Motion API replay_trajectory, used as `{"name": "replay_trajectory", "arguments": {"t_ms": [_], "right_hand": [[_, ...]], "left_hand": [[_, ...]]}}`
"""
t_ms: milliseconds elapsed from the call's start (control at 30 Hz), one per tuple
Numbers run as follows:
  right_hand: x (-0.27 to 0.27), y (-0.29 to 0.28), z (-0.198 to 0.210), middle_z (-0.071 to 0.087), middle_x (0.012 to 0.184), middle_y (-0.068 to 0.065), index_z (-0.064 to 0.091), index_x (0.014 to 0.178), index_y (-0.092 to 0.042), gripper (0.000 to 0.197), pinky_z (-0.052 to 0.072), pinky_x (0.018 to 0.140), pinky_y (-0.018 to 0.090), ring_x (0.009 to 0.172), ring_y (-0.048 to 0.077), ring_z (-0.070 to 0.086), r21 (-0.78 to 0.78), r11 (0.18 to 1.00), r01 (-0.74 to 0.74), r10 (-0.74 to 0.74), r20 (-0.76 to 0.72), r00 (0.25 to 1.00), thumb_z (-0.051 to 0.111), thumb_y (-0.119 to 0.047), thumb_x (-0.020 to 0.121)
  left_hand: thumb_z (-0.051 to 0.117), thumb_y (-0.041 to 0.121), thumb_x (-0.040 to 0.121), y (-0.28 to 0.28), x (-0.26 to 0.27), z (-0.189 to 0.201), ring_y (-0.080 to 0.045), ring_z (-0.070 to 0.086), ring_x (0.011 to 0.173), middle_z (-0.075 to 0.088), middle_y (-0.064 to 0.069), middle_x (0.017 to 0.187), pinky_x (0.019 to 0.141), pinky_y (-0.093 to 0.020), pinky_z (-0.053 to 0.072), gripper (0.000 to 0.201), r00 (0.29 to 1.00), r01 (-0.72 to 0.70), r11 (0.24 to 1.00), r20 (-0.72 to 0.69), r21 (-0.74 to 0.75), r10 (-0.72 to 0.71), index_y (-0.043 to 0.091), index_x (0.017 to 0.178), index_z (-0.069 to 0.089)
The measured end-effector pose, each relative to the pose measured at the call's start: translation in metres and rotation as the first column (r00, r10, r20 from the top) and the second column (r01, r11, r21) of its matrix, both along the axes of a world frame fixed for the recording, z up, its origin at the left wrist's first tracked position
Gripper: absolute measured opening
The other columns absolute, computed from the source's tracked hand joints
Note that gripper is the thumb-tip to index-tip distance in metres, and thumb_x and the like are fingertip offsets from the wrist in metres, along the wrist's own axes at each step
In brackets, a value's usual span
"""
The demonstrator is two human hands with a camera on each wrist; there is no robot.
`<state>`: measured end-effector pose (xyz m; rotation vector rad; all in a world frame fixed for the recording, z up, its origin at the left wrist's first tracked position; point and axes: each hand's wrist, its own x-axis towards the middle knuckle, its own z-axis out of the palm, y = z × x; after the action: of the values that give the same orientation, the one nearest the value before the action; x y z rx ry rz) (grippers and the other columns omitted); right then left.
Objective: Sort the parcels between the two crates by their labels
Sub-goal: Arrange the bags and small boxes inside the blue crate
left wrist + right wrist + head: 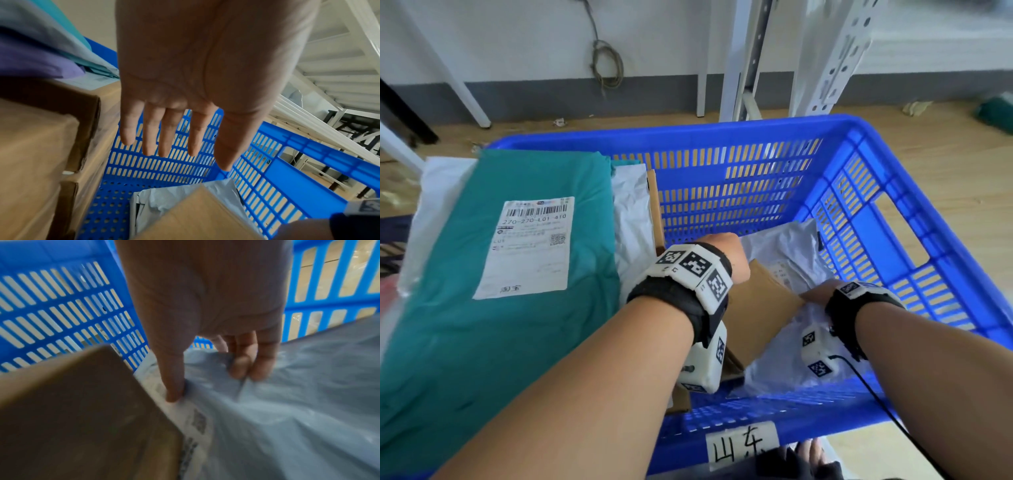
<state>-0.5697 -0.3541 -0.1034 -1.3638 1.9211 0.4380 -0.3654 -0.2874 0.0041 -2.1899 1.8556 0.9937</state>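
The blue slatted crate [722,132] holds a brown cardboard box [760,308] lying on a grey poly bag [791,240]. My right hand [815,296] is down beside the box. In the right wrist view the right hand [209,381] pinches a fold of the grey bag [287,418] between thumb and curled fingers, next to its printed label [197,420] and the box [82,410]. My left hand [726,246] hovers inside the crate; the left wrist view shows this hand [166,138] flat, fingers straight, holding nothing. A large teal parcel [517,342] with a white label [534,246] lies at the left.
A handwritten paper tag [743,445] is stuck on the crate's near wall. A second cardboard box [41,146] stands at the crate's left side, with white bags and a purple parcel [30,61] stacked there. White shelf uprights [832,58] stand behind on the wooden floor.
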Motion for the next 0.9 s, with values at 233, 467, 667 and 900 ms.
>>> {"name": "replay_trajectory", "arguments": {"t_ms": [233,467,667,900], "right_hand": [[0.005,-0.01,0.026,0.06,0.125,0.016,0.058,0.123,-0.001,0.062,0.046,0.085,0.03,0.113,0.028,0.06,-0.203,0.974,-0.101,0.084,-0.092,0.992,0.08,-0.034,0.075],[0.014,-0.016,0.081,0.063,0.118,0.02,0.063,0.112,-0.003,0.033,0.047,0.082,0.034,0.109,0.036,0.06,-0.445,0.856,-0.263,0.192,-0.198,0.961,0.051,-0.026,0.093],[0.019,-0.01,0.144,0.06,0.124,0.022,0.059,0.117,-0.002,0.031,0.046,0.089,0.04,0.115,0.039,0.056,-0.631,0.757,-0.169,0.135,-0.103,0.986,0.043,-0.011,0.092],[0.018,0.017,0.197,0.064,0.112,0.021,0.062,0.106,-0.006,0.027,0.039,0.073,0.034,0.096,0.04,0.058,-0.781,0.604,0.159,0.001,0.201,0.98,0.051,-0.018,0.085]], "left_hand": [[0.056,0.026,0.09,0.002,-0.003,0.008,-0.015,0.05,0.06,0.061,-0.001,0.089,0.047,-0.024,0.033,0.025,1.0,0.027,0.999,0.011,0.035,-0.027,0.019,0.114,0.057],[0.059,0.032,0.09,0.013,0.011,0.039,-0.023,0.056,0.112,0.055,-0.005,0.13,0.089,-0.032,0.046,0.048,0.999,-0.038,0.999,-0.007,-0.031,0.037,0.01,0.131,0.051],[0.057,0.032,0.09,0.028,0.03,0.07,-0.018,0.041,0.085,0.039,0.002,0.088,0.061,-0.022,0.032,0.02,0.995,-0.085,0.991,-0.06,-0.107,0.079,0.02,0.081,0.044],[0.057,0.024,0.09,0.05,0.049,0.102,-0.018,0.043,0.085,0.044,-0.005,0.093,0.062,-0.025,0.034,0.019,0.976,-0.203,0.947,-0.134,-0.25,0.174,0.019,0.076,0.046]]}}
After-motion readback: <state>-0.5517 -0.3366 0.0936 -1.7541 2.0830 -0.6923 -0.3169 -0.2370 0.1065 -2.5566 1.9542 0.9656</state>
